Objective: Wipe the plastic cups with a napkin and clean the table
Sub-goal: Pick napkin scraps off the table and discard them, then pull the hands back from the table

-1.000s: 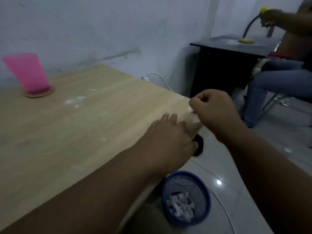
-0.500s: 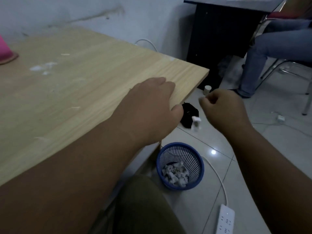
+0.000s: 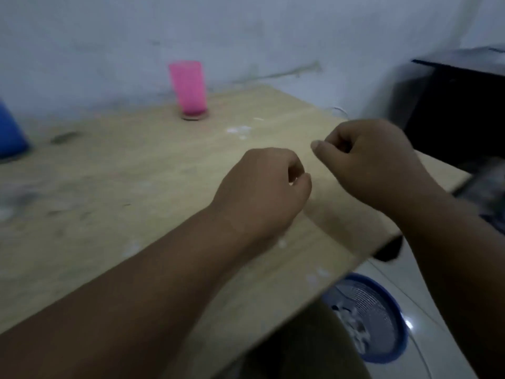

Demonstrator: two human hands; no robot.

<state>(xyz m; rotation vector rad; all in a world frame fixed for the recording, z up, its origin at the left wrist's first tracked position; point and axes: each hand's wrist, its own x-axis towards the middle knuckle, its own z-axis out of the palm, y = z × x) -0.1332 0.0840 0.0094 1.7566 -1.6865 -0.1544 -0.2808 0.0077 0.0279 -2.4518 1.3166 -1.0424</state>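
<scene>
The tabletop cleaning looks partly done, and nothing shows whether the cups have been wiped. The tall pink translucent plastic cup (image 3: 188, 87) is standing upright on a round brown coaster (image 3: 194, 116) at the far side of the pale wooden table (image 3: 109, 173), well apart from both hands. A blurred blue shape (image 3: 11, 132) is sitting at the left edge, possibly a second cup. No whole napkin is showing anywhere. Small white scraps (image 3: 239, 130) are lying between the pink cup and the hands, and more white flecks (image 3: 322, 273) are dotting the near edge, so there is debris left to collect. The left hand (image 3: 262, 187) is hovering over the table with its fingers curled and thumb meeting the fingertips. A pale speck is showing at that pinch, but the blur makes it impossible to tell whether it is holding a scrap. The right hand (image 3: 369, 160) is hanging just beside it in a loose fist, thumb lying along the forefinger, with nothing showing in it. On the floor below the table corner, a blue mesh plastic wastebasket (image 3: 369, 302) is holding crumpled white paper (image 3: 355, 332), suggesting some rubbish has already been binned.
</scene>
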